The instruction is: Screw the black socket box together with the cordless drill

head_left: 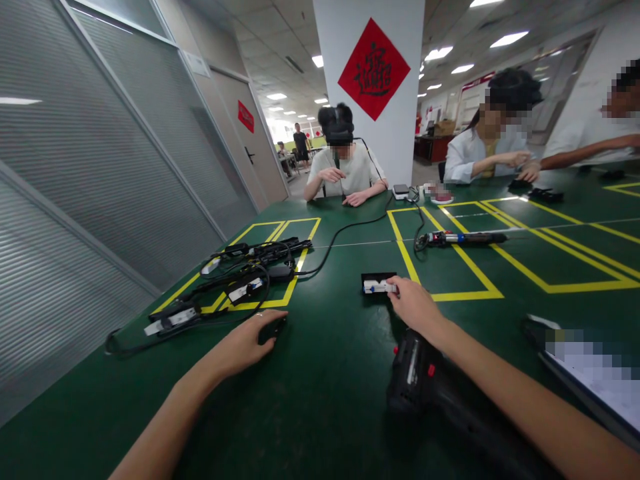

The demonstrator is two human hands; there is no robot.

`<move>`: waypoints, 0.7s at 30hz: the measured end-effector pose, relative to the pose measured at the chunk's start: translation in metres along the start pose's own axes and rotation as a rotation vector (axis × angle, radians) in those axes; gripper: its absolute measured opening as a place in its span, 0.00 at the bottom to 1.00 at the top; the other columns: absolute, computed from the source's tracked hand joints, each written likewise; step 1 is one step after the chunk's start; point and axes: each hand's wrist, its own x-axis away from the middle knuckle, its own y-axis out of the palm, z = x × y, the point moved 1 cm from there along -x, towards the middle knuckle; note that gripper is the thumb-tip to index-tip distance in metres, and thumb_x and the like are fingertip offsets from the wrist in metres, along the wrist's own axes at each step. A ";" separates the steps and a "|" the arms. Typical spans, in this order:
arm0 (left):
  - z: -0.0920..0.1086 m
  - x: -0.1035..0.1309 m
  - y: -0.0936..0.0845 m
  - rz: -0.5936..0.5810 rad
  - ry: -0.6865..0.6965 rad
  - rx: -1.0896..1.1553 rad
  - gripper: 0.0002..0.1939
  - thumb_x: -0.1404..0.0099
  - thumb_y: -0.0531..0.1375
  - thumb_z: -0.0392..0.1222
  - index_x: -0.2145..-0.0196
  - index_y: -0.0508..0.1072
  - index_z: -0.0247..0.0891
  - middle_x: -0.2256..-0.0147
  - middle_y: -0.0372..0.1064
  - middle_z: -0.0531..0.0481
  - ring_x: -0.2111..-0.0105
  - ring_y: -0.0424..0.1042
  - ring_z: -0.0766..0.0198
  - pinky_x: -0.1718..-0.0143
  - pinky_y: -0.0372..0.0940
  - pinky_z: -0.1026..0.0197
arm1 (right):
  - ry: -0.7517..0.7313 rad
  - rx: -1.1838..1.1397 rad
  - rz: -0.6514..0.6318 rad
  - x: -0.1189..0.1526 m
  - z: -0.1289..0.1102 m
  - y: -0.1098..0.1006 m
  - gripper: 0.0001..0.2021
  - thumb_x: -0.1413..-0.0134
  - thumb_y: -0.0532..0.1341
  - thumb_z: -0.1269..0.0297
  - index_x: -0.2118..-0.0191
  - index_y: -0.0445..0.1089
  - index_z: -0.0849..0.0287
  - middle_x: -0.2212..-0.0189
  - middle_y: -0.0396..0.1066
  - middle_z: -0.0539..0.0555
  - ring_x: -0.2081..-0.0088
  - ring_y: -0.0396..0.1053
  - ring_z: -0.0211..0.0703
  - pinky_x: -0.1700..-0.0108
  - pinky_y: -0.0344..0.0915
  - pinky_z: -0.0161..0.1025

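My right hand (414, 305) reaches forward, with its thumb and fingers closed on the right end of a small white piece with blue parts (376, 287). This piece lies at a flat black rectangular base (379, 276); whether the two are joined I cannot tell. My left hand (250, 341) is at the table, thumb and fingers apart, with a dark patch between them that is too unclear to name. A black power tool with red buttons (413, 377) lies beneath my right forearm, partly hidden by it.
On the left lie bundled black cables (270, 250) and black-and-white units (173, 320). A pen-like electric screwdriver (460, 238) lies to the right, near a tablet or clipboard (595, 373). Yellow tape marks the green table (320, 413). Several people sit across it, one opposite (350, 167).
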 end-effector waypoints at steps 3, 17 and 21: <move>0.000 -0.003 0.004 0.035 -0.008 -0.043 0.29 0.40 0.54 0.52 0.43 0.62 0.42 0.43 0.60 0.47 0.43 0.59 0.52 0.38 0.50 0.48 | 0.003 0.009 0.006 0.000 0.000 0.001 0.13 0.39 0.59 0.64 0.50 0.67 0.58 0.52 0.70 0.56 0.57 0.72 0.46 0.57 0.69 0.49; -0.034 0.001 -0.015 -0.047 -0.089 -0.025 0.15 0.44 0.55 0.46 0.60 0.74 0.43 0.57 0.70 0.48 0.55 0.68 0.54 0.50 0.63 0.54 | -0.001 0.016 0.010 0.000 -0.001 0.002 0.13 0.39 0.59 0.64 0.50 0.67 0.58 0.52 0.70 0.56 0.57 0.71 0.46 0.56 0.69 0.49; -0.055 0.009 -0.024 -0.079 -0.136 -0.034 0.18 0.48 0.56 0.44 0.59 0.73 0.40 0.57 0.71 0.47 0.56 0.69 0.54 0.52 0.64 0.53 | -0.005 0.017 0.004 0.000 -0.001 0.002 0.13 0.39 0.59 0.64 0.50 0.67 0.59 0.52 0.70 0.55 0.58 0.72 0.46 0.57 0.70 0.48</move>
